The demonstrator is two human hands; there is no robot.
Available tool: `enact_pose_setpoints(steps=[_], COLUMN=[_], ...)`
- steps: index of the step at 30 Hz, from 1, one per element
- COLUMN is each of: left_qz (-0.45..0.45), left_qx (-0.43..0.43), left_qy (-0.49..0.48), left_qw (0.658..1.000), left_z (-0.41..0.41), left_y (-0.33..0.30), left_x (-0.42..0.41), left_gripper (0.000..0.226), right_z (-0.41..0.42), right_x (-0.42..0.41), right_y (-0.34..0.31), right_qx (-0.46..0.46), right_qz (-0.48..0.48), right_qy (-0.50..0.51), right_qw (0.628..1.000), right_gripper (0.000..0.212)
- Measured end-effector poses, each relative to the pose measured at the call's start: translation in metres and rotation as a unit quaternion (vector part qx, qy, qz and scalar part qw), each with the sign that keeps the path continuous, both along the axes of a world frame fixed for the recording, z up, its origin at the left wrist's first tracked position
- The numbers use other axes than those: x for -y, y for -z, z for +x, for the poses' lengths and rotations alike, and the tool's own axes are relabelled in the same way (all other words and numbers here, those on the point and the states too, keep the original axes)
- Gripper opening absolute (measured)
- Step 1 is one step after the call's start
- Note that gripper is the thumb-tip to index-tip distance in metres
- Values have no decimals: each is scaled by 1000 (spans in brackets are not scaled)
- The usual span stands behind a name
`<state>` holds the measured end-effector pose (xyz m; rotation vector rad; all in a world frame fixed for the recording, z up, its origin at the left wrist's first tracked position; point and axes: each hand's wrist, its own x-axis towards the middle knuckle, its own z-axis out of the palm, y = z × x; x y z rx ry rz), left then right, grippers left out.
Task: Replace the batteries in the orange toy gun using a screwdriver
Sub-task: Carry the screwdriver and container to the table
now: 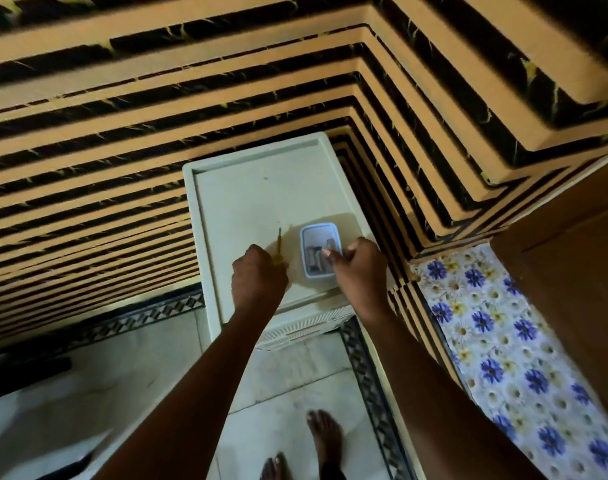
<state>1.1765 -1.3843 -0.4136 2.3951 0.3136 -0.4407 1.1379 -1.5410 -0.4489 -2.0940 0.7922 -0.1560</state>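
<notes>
Your left hand (259, 275) is clenched around the yellow handle of the screwdriver (279, 245), whose shaft points to 12 o'clock over the white tabletop (247, 195). Your right hand (359, 268) grips the rim of the blue-edged plastic box (320, 251) holding batteries (314, 259), at 3 o'clock from the screwdriver.

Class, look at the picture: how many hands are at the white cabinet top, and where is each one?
2. The left hand is closed around the screwdriver on the cabinet top. The right hand is at the right edge of the small box holding batteries.
</notes>
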Motion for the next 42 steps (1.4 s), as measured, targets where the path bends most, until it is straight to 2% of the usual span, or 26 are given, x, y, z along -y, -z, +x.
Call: enact_pose_setpoints(steps=[3,8,12,15,18,22,28,32,36,42], left_qz=[-94,-160,-271,-316,-321,-292,-277,-263,-295,-277], left_qx=[-5,32,53,62,79,139,180,200,221,250], left_qy=[-47,-91,-154,-180,-199,-213,-242,-255,-285,-331], left_qw=[994,982,949,929,922,922,912,909,885,867], left_z=[-4,-26,-48,-71,-98,-146,-233,-310,-405,-519], left_y=[-4,-26,-62,-94,-119,-143,-170,-185,-198,-198], left_x=[-5,-18,-39,-58,-84,-130,-212,-282,-352,-443], left_gripper=[9,3,4,8,11,3,13,26,8,14], right_z=[-7,-19,-31,-43,-58,-88,-159,-227,-308,-406], right_x=[-1,-10,-27,-45,-70,-116,-202,-273,-348,-442], right_y=[-12,-37,-77,-107,-131,-164,-203,-217,-227,-230], right_qx=[5,52,75,93,102,120,140,139,148,142], right_qz=[34,85,108,113,139,164,191,220,233,234], right_qy=[-4,11,-20,-39,-47,-94,-155,-192,-223,-269], right_qw=[999,995,991,988,984,975,959,946,935,923], right_gripper=[32,33,31,30,30,29,30,36,33,42])
